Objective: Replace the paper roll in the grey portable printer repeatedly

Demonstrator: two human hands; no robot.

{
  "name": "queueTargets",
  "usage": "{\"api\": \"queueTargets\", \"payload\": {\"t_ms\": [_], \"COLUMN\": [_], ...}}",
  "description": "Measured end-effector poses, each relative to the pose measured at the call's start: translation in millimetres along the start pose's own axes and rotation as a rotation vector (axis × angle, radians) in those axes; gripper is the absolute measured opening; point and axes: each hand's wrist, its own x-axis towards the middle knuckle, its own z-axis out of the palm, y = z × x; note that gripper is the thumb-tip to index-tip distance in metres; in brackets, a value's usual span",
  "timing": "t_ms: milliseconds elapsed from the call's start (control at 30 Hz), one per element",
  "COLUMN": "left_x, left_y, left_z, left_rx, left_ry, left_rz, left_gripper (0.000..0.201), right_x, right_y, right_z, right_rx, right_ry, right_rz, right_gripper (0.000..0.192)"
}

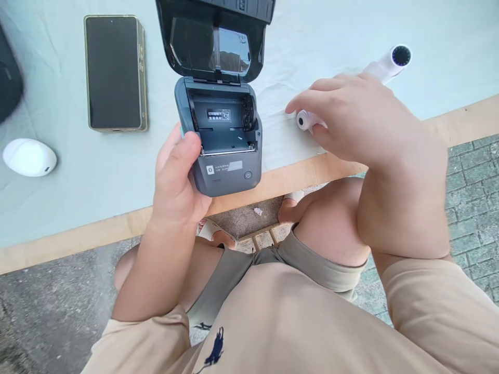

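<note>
- Head view: your left hand (177, 182) is wrapped around the left side of the small dark label printer (224, 137), thumb on its front left corner, fingers hidden behind the body. Firm grasp.
- Printer sits at the table's (78, 182) near edge, front overhanging it. Lid (216, 39) is flipped fully up, paper bay open.
- Your right hand (351, 122) lies over a white paper roll (306, 120) just right of the printer. Fingers curl loosely round it, index finger stretched past the roll's end. Contact yes; tight grip or not, can't tell.
- White cylindrical gadget (392, 59) pokes out behind that hand.
- Phone (115, 72) lies face up, left of the printer; white oval object (29, 157) near the left edge.
</note>
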Motion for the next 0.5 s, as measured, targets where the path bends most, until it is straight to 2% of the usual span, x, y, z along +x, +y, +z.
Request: {"api": "queueTargets", "payload": {"t_ms": [67, 133, 233, 267, 333, 433, 500], "left_x": [1, 2, 1, 1, 0, 1, 1], "left_y": [-3, -4, -3, -2, -1, -1, 0], "left_z": [-0.6, 0.9, 3.4, 3.6, 2.8, 0.6, -0.3], "left_rx": [-0.014, -0.024, -0.051, -0.06, -0.073, -0.07, -0.066], "left_ry": [0.004, 0.004, 0.006, 0.009, 0.016, 0.016, 0.023], "left_rz": [0.037, 0.051, 0.061, 0.064, 0.067, 0.059, 0.045], "left_gripper": [0.038, 0.04, 0.039, 0.04, 0.04, 0.039, 0.037], "right_x": [-6, -12, -15, -13, -4, 12, 20], "right_y": [-4, -10, -17, -18, -19, -17, -16], "right_z": [-3, -6, 0, 5, 17, 35, 45], "right_rx": [0.008, 0.134, 0.583, 0.733, 0.985, 1.279, 1.349], "right_ry": [0.076, 0.271, 0.672, 0.761, 0.786, 0.632, 0.544], "right_rz": [0.074, 0.026, -0.105, -0.104, -0.022, 0.063, 0.085], "right_gripper": [0.046, 0.044, 0.04, 0.037, 0.035, 0.046, 0.052]}}
